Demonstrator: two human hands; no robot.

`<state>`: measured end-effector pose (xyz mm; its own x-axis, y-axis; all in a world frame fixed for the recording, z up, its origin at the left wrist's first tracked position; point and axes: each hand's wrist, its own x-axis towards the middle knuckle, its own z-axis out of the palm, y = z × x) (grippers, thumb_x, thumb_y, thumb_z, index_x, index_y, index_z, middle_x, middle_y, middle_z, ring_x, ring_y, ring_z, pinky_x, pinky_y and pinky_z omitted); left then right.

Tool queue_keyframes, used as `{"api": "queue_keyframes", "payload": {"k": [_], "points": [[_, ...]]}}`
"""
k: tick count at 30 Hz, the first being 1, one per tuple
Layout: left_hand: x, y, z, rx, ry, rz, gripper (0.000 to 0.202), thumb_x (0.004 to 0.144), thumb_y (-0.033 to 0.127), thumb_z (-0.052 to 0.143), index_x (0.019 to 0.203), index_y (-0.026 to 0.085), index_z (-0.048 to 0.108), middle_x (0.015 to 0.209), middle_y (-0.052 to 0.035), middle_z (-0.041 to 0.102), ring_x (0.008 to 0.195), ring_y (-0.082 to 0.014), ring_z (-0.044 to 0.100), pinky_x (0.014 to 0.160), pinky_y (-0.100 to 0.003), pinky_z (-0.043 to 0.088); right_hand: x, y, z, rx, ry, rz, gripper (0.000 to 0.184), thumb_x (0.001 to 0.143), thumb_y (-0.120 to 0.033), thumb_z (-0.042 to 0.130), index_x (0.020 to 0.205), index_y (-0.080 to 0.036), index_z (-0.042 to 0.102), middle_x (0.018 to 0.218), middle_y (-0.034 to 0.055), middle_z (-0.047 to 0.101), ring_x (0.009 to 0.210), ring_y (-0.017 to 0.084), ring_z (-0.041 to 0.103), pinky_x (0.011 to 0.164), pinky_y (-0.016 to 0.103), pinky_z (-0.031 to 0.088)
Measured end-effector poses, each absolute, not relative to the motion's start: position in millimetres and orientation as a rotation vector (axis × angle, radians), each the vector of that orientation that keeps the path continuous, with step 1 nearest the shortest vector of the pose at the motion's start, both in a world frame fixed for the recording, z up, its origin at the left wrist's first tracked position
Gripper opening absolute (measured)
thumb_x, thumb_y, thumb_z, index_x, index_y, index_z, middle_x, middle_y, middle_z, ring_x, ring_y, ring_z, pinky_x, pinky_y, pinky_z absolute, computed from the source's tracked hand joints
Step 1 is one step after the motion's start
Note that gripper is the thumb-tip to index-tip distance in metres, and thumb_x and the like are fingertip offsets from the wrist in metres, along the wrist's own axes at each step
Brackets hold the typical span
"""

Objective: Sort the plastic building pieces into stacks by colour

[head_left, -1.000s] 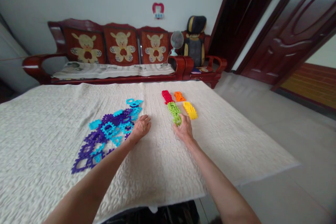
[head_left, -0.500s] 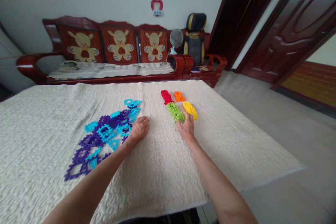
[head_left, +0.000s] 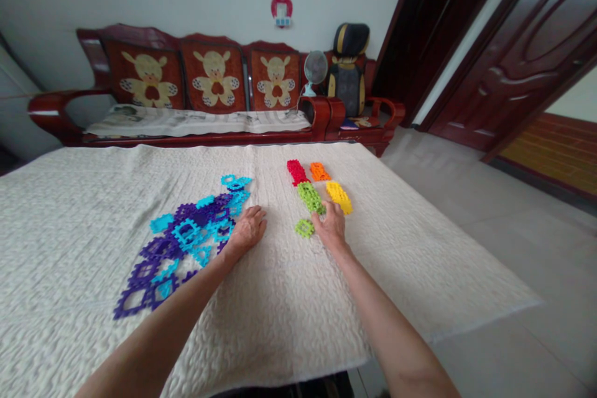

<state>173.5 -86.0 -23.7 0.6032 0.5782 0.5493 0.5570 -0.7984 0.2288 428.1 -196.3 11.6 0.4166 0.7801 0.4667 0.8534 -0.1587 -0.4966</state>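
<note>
My left hand [head_left: 249, 228] lies flat on the quilted cloth with slightly bent fingers, holding nothing. It rests beside the right edge of a spread of purple interlocking plastic pieces [head_left: 161, 249] and light-blue interlocking pieces [head_left: 188, 233]. My right hand [head_left: 332, 222] has its thumb and fingers around the near end of a row of green interlocking pieces [head_left: 310, 196]; the fingers partly hide that end. A single green piece [head_left: 305, 228] lies flat, just left of the thumb. Beyond are a red stack [head_left: 297, 172], an orange stack [head_left: 319, 171] and a yellow stack [head_left: 339, 198].
The cream quilted cloth [head_left: 289, 305] covers the table, whose right edge slants toward me. Behind it stand a dark red wooden sofa [head_left: 321, 115] with bear-patterned cushions, a small fan [head_left: 316, 67] and a chair with a massage cushion [head_left: 346, 90]. A door [head_left: 508, 56] is at right.
One green piece has come away from the near end of the green row and lies to the left of my right hand. My left hand has stayed in place.
</note>
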Motion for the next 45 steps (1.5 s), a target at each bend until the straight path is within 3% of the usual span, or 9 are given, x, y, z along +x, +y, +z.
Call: {"api": "queue_keyframes", "payload": {"k": [11, 16, 21, 26, 33, 40, 45], "points": [[173.6, -86.5, -24.6, 2.778, 0.982, 0.979, 0.022, 0.093, 0.020, 0.045, 0.101, 0.018, 0.065, 0.109, -0.0131, 0.066, 0.111, -0.0265, 0.060, 0.103, -0.046, 0.049, 423.5, -181.8, 24.5, -2.274, -1.257, -0.007, 0.053, 0.080, -0.037, 0.061, 0.127, -0.013, 0.056, 0.117, 0.0162, 0.063, 0.108, 0.028, 0.057, 0.094, 0.037, 0.043], [173.5, -85.5, -26.2, 2.766, 0.993, 0.977, 0.023, 0.092, 0.022, 0.045, 0.104, 0.018, 0.065, 0.110, -0.0118, 0.065, 0.111, -0.0255, 0.059, 0.104, -0.045, 0.049, 433.9, -196.4, 35.2, -2.254, -1.351, -0.061, 0.043, 0.083, -0.037, 0.057, 0.120, -0.015, 0.063, 0.108, 0.0131, 0.065, 0.105, 0.026, 0.059, 0.093, 0.036, 0.044], [173.4, -85.8, -25.1, 2.741, 0.992, 0.956, 0.022, 0.092, 0.021, 0.046, 0.102, 0.018, 0.065, 0.110, -0.0126, 0.065, 0.111, -0.0265, 0.059, 0.104, -0.045, 0.048, 434.3, -215.1, 56.5, -2.474, -1.565, 0.020, 0.034, 0.080, -0.038, 0.064, 0.107, -0.019, 0.071, 0.113, 0.0148, 0.066, 0.107, 0.031, 0.059, 0.090, 0.041, 0.043], [173.3, -85.8, -25.4, 2.767, 0.991, 0.960, 0.022, 0.092, 0.020, 0.045, 0.102, 0.018, 0.065, 0.108, -0.0109, 0.066, 0.110, -0.0251, 0.060, 0.104, -0.045, 0.048, 408.1, -214.0, 61.2, -2.338, -1.852, 0.081, 0.038, 0.080, -0.044, 0.065, 0.111, -0.021, 0.070, 0.116, 0.0105, 0.068, 0.111, 0.028, 0.059, 0.091, 0.038, 0.040], [172.8, -85.4, -26.1, 2.791, 0.980, 0.975, 0.020, 0.093, 0.020, 0.046, 0.102, 0.019, 0.064, 0.111, -0.0123, 0.065, 0.111, -0.0256, 0.060, 0.103, -0.044, 0.049, 392.4, -211.0, 55.8, -2.302, -1.995, 0.056, 0.033, 0.081, -0.039, 0.064, 0.109, -0.023, 0.068, 0.114, 0.0088, 0.071, 0.112, 0.028, 0.058, 0.093, 0.038, 0.037], [172.4, -85.5, -24.6, 2.816, 0.972, 0.971, 0.021, 0.093, 0.020, 0.046, 0.104, 0.018, 0.064, 0.108, -0.0113, 0.066, 0.110, -0.0251, 0.060, 0.102, -0.044, 0.050, 391.7, -215.8, 56.6, -2.269, -2.038, 0.100, 0.033, 0.079, -0.032, 0.066, 0.109, -0.021, 0.068, 0.117, 0.0106, 0.069, 0.112, 0.027, 0.059, 0.094, 0.038, 0.039], [172.0, -86.0, -24.3, 2.827, 0.983, 0.967, 0.021, 0.093, 0.021, 0.046, 0.104, 0.016, 0.064, 0.112, -0.0126, 0.066, 0.111, -0.0254, 0.060, 0.103, -0.043, 0.050, 402.4, -218.0, 65.6, -2.069, -1.909, 0.186, 0.033, 0.078, -0.036, 0.067, 0.107, -0.022, 0.068, 0.106, 0.0075, 0.071, 0.105, 0.025, 0.063, 0.093, 0.038, 0.045]]}}
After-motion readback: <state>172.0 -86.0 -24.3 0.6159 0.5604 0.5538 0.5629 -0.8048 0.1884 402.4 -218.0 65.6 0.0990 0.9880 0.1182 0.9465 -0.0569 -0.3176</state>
